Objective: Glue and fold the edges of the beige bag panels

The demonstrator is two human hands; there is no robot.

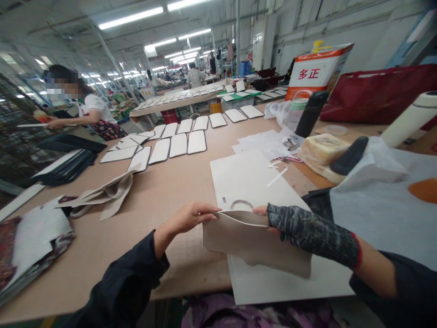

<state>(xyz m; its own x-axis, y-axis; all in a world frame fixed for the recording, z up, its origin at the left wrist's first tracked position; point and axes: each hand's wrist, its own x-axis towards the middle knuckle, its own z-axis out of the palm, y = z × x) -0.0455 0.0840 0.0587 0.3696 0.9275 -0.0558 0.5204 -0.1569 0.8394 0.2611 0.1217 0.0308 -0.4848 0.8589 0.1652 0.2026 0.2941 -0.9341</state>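
Note:
A grey-beige flat pouch-like piece (pixel 256 246) is held up over the table's front edge, its top opening parted into a narrow gap. My left hand (pixel 193 216) is bare and pinches the left end of that opening between thumb and fingers. At the other end my right hand (pixel 283 221), in a dark grey knitted fingerless glove with a red cuff, grips the rim. Beneath the piece lies a large white sheet (pixel 249 177). A curved grey strip (pixel 241 203) shows just behind the opening.
White dark-edged panels (pixel 178 145) lie in rows across the brown table (pixel 170 187). Folded beige pieces (pixel 109 193) rest at left. On the right are a black bottle (pixel 311 114), a tin can (pixel 317 70), a wrapped block (pixel 322 150) and paper. A co-worker (pixel 90 109) stands far left.

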